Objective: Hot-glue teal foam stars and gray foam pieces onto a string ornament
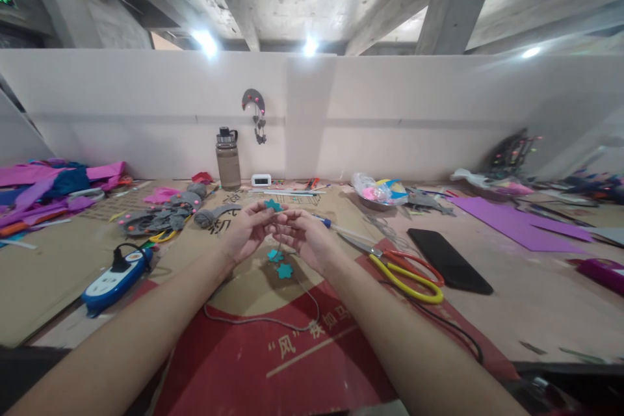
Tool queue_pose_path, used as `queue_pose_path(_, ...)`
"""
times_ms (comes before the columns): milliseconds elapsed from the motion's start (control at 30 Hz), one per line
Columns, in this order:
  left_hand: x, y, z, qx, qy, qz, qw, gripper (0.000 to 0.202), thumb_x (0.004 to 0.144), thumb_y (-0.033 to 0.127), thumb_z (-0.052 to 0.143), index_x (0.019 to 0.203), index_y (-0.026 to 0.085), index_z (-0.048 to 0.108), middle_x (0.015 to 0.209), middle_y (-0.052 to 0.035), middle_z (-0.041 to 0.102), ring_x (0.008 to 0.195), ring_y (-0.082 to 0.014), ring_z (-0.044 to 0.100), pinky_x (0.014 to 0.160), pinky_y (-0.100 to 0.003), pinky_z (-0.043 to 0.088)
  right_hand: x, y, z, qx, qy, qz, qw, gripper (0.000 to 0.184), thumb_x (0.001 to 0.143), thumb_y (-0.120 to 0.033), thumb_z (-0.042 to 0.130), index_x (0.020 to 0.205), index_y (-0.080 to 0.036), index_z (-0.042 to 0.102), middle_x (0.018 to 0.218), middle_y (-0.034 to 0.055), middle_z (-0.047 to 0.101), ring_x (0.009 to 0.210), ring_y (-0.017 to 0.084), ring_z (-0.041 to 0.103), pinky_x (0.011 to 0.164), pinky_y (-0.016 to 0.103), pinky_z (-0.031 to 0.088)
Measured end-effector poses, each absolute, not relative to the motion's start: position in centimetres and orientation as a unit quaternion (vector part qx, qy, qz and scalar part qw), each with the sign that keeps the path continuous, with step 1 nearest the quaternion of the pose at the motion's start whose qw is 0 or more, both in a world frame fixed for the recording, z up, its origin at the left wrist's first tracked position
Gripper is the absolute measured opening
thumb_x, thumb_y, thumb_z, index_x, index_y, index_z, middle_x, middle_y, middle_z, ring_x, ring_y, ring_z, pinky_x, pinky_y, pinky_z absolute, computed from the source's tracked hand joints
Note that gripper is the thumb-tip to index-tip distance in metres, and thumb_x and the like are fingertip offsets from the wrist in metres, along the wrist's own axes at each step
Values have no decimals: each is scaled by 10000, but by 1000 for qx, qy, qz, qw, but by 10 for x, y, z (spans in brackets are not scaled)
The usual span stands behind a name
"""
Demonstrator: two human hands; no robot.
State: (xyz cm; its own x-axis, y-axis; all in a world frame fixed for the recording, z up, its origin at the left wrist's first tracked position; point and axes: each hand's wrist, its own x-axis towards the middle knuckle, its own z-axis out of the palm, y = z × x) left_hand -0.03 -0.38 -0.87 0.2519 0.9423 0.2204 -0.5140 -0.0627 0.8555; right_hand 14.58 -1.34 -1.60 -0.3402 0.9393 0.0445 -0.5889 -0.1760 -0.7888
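Above the cardboard, my left hand pinches a teal felt star between thumb and fingers. My right hand meets it fingertip to fingertip, closed on the thin grey cord just below that star; the exact grip is partly hidden. Two more teal stars, an upper one and a lower one, hang or lie beneath my hands along the cord. The cord's long tail loops over the red printed part of the cardboard.
Right of my forearm lie yellow-and-red scissors and a black phone. Purple sheets are farther right. On the left are a blue-white power strip and grey felt pieces. A water bottle stands by the white partition.
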Motion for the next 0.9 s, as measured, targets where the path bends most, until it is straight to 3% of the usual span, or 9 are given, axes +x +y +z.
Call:
queue_pose_path(133, -3, 0, -9, 445, 232, 597, 625, 96, 715, 109, 653, 807, 123, 634, 921, -82, 691, 870, -164, 649, 655, -203, 510, 144, -16, -15, -214, -389, 730, 520, 300, 624, -161, 643, 870, -208, 479, 790, 6, 629, 697, 142, 622, 664, 307, 481)
queue_pose_path(267, 1, -1, -12, 449, 243, 594, 622, 94, 702, 96, 661, 792, 115, 641, 858, -67, 697, 832, -149, 653, 725, -226, 519, 140, -14, -22, -292, -428, 662, 542, 360, 632, -281, 715, 899, -203, 486, 732, -23, 597, 484, 52, 474, 486, 205, 390)
queue_pose_path(433, 5, 0, -16, 422, 270, 594, 629, 87, 681, 77, 669, 729, 120, 612, 797, -60, 696, 800, -159, 662, 785, -285, 528, 143, -7, -28, -366, -456, 593, 554, 314, 572, -331, 737, 748, -176, 528, 602, -62, 488, 441, 35, 341, 396, 189, 242)
queue_pose_path(700, 3, -1, -12, 412, 282, 603, 622, 79, 710, 59, 626, 746, 115, 584, 831, -89, 694, 846, -177, 663, 776, -273, 536, 151, 3, -29, -410, -568, 457, 547, 193, 610, -376, 693, 676, -196, 664, 625, -12, 592, 544, 97, 441, 485, 227, 314)
queue_pose_path(900, -1, 3, -12, 402, 316, 617, 598, 113, 696, 64, 640, 754, 125, 564, 775, -66, 679, 771, -164, 668, 684, -249, 545, 158, 7, -27, -443, -572, 413, 553, 252, 612, -411, 688, 726, -186, 689, 625, 2, 613, 573, 125, 488, 524, 247, 354)
